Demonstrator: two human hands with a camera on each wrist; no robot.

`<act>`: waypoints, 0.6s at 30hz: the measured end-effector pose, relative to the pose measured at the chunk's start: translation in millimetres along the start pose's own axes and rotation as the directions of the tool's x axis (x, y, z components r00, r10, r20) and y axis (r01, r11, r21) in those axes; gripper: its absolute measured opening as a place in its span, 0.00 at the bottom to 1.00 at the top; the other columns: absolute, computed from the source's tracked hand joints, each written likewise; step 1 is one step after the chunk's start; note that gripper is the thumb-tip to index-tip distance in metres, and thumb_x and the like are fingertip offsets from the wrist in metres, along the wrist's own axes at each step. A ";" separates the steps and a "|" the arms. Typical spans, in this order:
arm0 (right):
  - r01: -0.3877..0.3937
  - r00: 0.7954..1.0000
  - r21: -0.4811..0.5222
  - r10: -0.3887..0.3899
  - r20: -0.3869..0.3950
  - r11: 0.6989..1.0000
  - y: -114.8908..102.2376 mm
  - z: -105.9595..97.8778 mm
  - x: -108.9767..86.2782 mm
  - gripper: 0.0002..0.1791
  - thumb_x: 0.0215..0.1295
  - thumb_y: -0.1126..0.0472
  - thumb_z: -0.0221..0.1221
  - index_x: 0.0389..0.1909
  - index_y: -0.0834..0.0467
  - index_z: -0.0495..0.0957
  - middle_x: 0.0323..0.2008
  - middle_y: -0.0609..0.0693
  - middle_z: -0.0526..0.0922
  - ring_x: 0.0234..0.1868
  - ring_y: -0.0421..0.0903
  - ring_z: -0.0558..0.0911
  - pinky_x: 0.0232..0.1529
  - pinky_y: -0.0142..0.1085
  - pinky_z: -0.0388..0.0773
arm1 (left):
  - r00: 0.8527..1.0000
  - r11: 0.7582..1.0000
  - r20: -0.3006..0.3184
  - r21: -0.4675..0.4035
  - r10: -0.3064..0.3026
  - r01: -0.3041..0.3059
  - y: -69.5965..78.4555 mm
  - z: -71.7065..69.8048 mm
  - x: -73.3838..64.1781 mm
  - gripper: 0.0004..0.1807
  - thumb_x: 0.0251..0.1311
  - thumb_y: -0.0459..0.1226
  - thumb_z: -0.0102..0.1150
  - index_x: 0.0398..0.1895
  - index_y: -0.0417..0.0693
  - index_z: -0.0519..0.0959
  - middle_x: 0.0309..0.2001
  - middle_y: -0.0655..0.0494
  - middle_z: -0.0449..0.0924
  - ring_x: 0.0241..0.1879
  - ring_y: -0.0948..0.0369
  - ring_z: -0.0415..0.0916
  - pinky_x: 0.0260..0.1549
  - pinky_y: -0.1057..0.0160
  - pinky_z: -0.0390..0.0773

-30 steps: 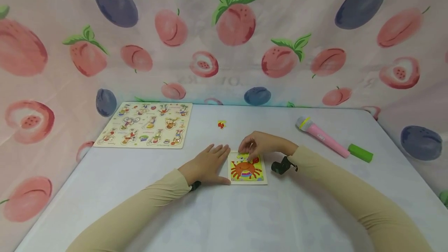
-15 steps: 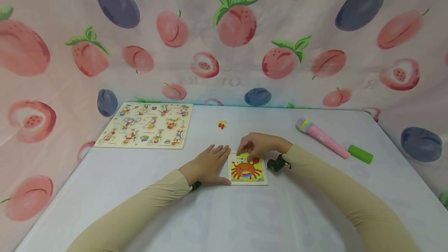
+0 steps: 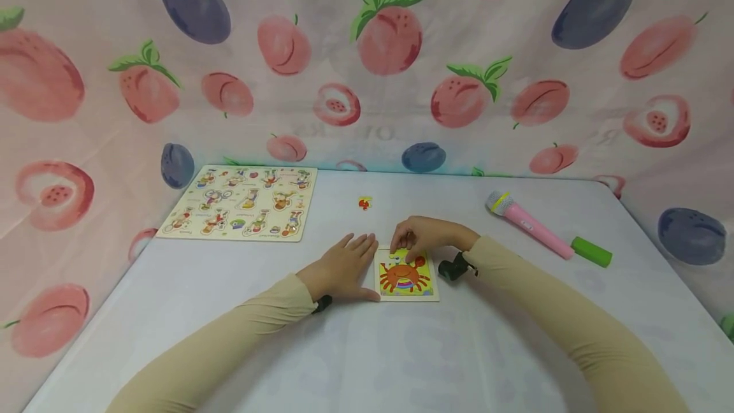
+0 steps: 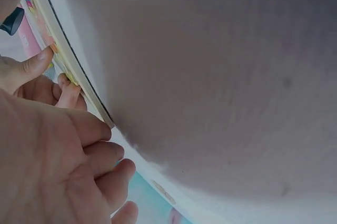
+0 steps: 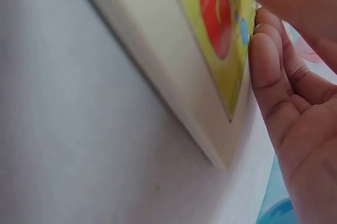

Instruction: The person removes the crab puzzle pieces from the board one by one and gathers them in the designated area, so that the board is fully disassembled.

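Observation:
A small square jigsaw puzzle with an orange crab on yellow, framed in pale wood, lies flat on the table. My left hand rests against its left edge, fingers extended and thumb by the near corner. Over the far edge, my right hand bends its fingers and thumb around a yellow puzzle piece at the top of the picture. In the right wrist view, its fingers reach the picture's yellow border. A loose red-and-yellow puzzle piece lies beyond the hands.
At the back left lies a larger wooden board with cartoon figures. A pink toy microphone and a green cylinder lie on the right. A fruit-print cloth hangs behind the white-covered table.
My right forearm has shifted slightly left, and its fingers have made small movements at the puzzle's far edge. My left hand has stayed in place.

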State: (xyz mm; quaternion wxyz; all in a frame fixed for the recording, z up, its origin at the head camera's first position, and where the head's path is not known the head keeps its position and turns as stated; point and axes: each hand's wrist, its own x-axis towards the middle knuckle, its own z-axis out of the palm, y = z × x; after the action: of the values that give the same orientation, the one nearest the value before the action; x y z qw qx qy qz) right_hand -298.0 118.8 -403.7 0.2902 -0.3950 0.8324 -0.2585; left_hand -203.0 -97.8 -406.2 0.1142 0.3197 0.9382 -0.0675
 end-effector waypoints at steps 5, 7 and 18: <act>-0.007 1.000 0.004 0.007 -0.014 1.000 -0.2 0.9 -0.7 0.13 0.52 0.66 0.68 0.40 0.57 0.83 0.35 0.47 0.80 0.35 0.40 0.73 0.40 0.27 0.75 | 1.000 1.000 0.014 -0.016 0.001 -0.001 4.7 0.2 1.4 0.61 0.46 0.75 0.46 0.74 0.43 0.48 0.75 0.48 0.46 0.75 0.53 0.45 0.73 0.52 0.45; 0.013 1.000 0.005 -0.013 -0.022 1.000 0.7 1.5 -1.2 0.13 0.51 0.66 0.68 0.40 0.57 0.83 0.35 0.48 0.81 0.34 0.39 0.73 0.40 0.27 0.75 | 1.000 1.000 0.020 -0.008 0.006 -0.005 6.4 -0.3 2.2 0.61 0.46 0.75 0.46 0.74 0.43 0.48 0.75 0.49 0.46 0.75 0.54 0.44 0.73 0.52 0.45; 0.001 1.000 0.013 -0.001 -0.008 1.000 -1.4 -2.9 -3.2 0.14 0.52 0.66 0.68 0.42 0.57 0.83 0.34 0.48 0.81 0.34 0.39 0.74 0.39 0.26 0.76 | 0.999 1.000 0.030 -0.006 0.014 -0.014 4.8 -2.3 4.3 0.58 0.49 0.72 0.49 0.74 0.44 0.48 0.75 0.51 0.46 0.75 0.55 0.44 0.74 0.54 0.45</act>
State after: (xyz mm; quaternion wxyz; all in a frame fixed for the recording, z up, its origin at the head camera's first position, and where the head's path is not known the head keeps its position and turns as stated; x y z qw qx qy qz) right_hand -297.6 121.1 -399.8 0.2892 -0.3927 0.8317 -0.2655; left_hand -203.8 -91.0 -405.3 0.1295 0.3250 0.9343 -0.0688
